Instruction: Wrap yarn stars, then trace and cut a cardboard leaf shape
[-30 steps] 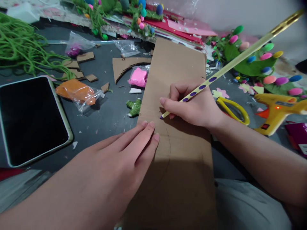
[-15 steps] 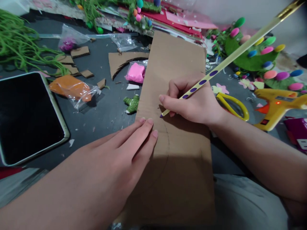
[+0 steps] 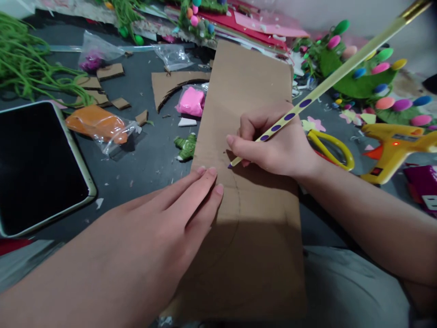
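A long brown piece of cardboard (image 3: 252,82) lies lengthwise in front of me, its near end in shadow. My left hand (image 3: 170,218) rests flat on its left side with the fingers stretched out. Closed around a pale yellow pencil (image 3: 321,89) with dark purple spots is my right hand (image 3: 273,139). The pencil's tip touches the cardboard just beyond my left fingertips. From near the tip, a thin curved pencil line (image 3: 239,202) runs toward me and bends left. A small green wrapped shape (image 3: 186,146) lies against the cardboard's left edge.
Left are a tablet-like device (image 3: 41,168), an orange packet (image 3: 97,124), green yarn (image 3: 30,59) and cardboard scraps (image 3: 111,71). A pink packet (image 3: 191,101) sits beside the cardboard. Right are yellow-handled scissors (image 3: 336,150), a lit glue gun (image 3: 392,150) and green pieces with coloured balls (image 3: 355,77).
The view has shifted slightly, so the table things appear a little further left and up. Both hands keep nearly the same place on the cardboard, the pencil still in my right hand.
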A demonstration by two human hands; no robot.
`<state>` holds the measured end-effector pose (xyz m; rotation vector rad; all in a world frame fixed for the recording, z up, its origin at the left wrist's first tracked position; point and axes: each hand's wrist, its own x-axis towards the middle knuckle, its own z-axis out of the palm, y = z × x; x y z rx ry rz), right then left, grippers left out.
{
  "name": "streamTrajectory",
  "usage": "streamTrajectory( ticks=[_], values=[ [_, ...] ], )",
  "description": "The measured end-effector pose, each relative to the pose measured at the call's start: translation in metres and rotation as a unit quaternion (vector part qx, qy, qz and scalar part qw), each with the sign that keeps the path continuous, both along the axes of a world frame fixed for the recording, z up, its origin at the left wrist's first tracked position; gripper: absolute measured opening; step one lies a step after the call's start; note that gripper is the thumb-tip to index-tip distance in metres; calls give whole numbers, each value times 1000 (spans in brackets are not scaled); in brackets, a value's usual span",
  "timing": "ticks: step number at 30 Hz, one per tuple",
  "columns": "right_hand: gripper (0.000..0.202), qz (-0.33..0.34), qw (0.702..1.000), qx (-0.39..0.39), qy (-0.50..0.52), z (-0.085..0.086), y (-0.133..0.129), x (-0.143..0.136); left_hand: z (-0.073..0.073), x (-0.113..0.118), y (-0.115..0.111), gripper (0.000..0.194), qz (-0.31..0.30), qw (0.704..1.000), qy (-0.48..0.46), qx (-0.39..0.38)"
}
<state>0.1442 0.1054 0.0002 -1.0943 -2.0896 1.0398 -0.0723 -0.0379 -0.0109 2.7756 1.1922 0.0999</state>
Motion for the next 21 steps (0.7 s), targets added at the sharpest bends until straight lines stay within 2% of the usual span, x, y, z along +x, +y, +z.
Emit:
streamTrajectory(
  ticks=[3, 13, 16, 21],
  values=[
    [33, -7, 1000, 4, 2, 0, 0, 0, 0, 0, -1, 79, 2, 1000, -2, 3],
    [41, -15, 999, -23, -22, 1, -2, 0, 0, -1, 0, 77, 15, 1000, -17, 3],
    [37, -17, 1000, -21, -10, 1, -2, 1, 0, -1, -1, 78, 10, 1000, -13, 8],
    [39, 19, 999, -38, 25, 2, 0, 2, 2, 1, -1, 77, 13, 1000, -6, 4]
  ],
)
